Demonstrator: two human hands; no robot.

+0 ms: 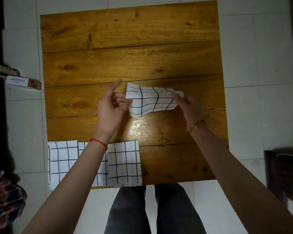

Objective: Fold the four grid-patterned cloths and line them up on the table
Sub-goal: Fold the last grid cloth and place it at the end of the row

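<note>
My left hand (112, 105) and right hand (187, 103) pinch the ends of the fourth cloth (150, 100), light and floppy, best held by its corners above the counter (125, 48).

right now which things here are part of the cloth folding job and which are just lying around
Part of the job:
- held cloth, pinched by left hand and right hand
- three folded cloths in a row at the near edge
- wooden table

Lying about:
- small box on the floor, left of the table
</note>
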